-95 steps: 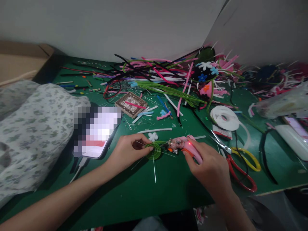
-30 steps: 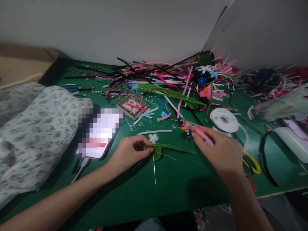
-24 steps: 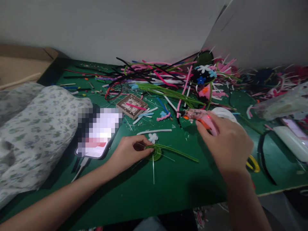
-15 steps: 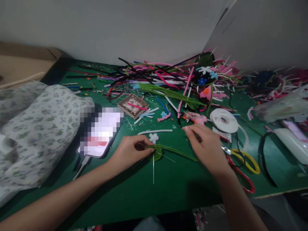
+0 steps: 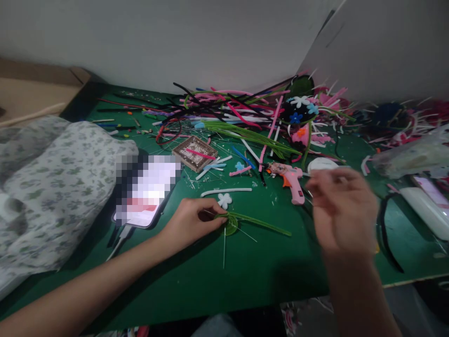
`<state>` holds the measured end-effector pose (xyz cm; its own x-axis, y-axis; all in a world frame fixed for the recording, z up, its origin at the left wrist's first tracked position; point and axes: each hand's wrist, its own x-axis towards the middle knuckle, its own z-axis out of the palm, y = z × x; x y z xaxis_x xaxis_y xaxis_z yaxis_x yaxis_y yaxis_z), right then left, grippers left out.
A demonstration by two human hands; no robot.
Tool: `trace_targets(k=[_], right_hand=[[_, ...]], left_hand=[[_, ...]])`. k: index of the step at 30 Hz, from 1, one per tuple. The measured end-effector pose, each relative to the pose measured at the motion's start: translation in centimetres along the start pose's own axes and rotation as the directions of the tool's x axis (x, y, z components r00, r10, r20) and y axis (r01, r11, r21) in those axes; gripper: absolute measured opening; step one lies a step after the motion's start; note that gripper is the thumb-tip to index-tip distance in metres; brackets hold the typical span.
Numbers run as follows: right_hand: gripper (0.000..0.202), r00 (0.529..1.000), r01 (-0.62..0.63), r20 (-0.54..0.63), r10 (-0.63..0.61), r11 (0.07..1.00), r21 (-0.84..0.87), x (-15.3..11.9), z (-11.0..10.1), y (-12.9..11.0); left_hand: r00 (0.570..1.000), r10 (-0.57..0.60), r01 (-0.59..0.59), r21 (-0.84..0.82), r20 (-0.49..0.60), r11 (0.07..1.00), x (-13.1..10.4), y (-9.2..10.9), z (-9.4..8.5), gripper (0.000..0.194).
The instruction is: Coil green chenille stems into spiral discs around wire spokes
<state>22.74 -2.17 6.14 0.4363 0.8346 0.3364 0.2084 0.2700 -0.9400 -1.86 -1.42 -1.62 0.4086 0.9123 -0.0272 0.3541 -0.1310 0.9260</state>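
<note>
Fingers (image 5: 210,204) of the left hand (image 5: 191,217) were closed in a pinch, thumb and forefinger gripping the far left edge of a green coil (image 5: 230,225) low over the green table (image 5: 210,285); whether the coil touched the tabletop could not be told. Thin pale wires (image 5: 224,252) stuck out from the coil, one toward the person and one to the right, and green stems (image 5: 266,224) ran from its far edge out to the right. The right hand (image 5: 345,210) was raised well to the right of the coil, blurred, its fingers bent toward the thumb — whether anything sat between them could not be told. Beyond the coil and to its right, a pink glue gun (image 5: 286,173) lay on its side, nozzle pointing left. Just beyond the coil was a white flower (image 5: 225,201) — with a white stick (image 5: 228,190) past that. Farther beyond the coil and to its left was a patterned tray (image 5: 184,161), a bright pink strip (image 5: 201,154) across it. A phone (image 5: 150,187), its lit screen pixelated, lay to the left of the coil. Well beyond the coil stretched a green bundle (image 5: 245,133) and a heap of coloured pipe cleaners (image 5: 224,105).
</note>
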Motion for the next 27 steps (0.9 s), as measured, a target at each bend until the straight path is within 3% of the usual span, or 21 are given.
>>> trace_targets(k=[2, 4, 5, 7, 8, 9, 10, 11, 13, 21, 27], right_hand=[[0.010, 0.954, 0.159, -0.241, -0.176, 0.983, -0.090, 1.0, -1.2, -0.1], [0.019, 0.913, 0.250, -0.294, -0.283, 0.957, -0.144, 1.3, -1.8, 0.1], [0.023, 0.918, 0.267, -0.255, -0.303, 0.949, -0.166, 1.1, -1.9, 0.3], [0.026, 0.967, 0.243, -0.014, -0.253, 0.944, -0.225, 0.1, -1.5, 0.8], [0.024, 0.966, 0.213, 0.200, -0.161, 0.939, -0.271, -0.6, -1.1, 1.1], [0.026, 0.904, 0.202, 0.424, -0.053, 0.927, -0.315, -1.3, -0.6, 1.3], [0.026, 0.824, 0.222, 0.566, 0.023, 0.907, -0.359, -2.0, -0.1, 1.5], [0.024, 0.753, 0.250, 0.653, 0.079, 0.884, -0.396, -2.5, 0.3, 1.7], [0.019, 0.702, 0.296, 0.701, 0.127, 0.843, -0.450, -3.4, 1.0, 2.0], [0.015, 0.743, 0.467, 0.657, 0.127, 0.605, -0.645, -5.7, 1.7, 0.8], [0.021, 0.776, 0.549, 0.630, -0.012, 0.505, -0.666, -7.5, 2.5, 0.2]], left_hand=[[1.000, -0.003, 0.003, 0.004, -0.006, 1.000, 0.0, 0.1, 0.0, 0.008], [1.000, -0.012, 0.012, 0.007, -0.013, 1.000, 0.0, 0.1, 0.1, 0.008], [1.000, -0.017, 0.017, 0.005, -0.016, 1.000, 0.1, 0.1, 0.1, 0.008], [1.000, -0.025, 0.025, 0.002, -0.017, 1.000, 0.1, 0.0, 0.2, 0.008], [1.000, -0.026, 0.026, 0.000, -0.013, 1.000, 0.1, 0.0, 0.2, 0.008], [1.000, -0.026, 0.026, -0.004, -0.008, 1.000, 0.1, 0.0, 0.2, 0.008], [1.000, -0.025, 0.025, -0.009, -0.004, 1.000, 0.0, 0.0, 0.1, 0.008], [1.000, -0.026, 0.026, -0.016, 0.000, 1.000, 0.0, -0.1, 0.1, 0.007], [1.000, -0.030, 0.030, -0.031, 0.006, 0.999, 0.0, -0.1, 0.1, 0.007], [0.999, -0.053, 0.053, -0.053, -0.002, 0.997, 0.0, -0.1, 0.2, 0.010], [0.999, -0.040, 0.039, -0.036, -0.016, 0.999, -0.1, -0.4, 0.3, 0.012]])
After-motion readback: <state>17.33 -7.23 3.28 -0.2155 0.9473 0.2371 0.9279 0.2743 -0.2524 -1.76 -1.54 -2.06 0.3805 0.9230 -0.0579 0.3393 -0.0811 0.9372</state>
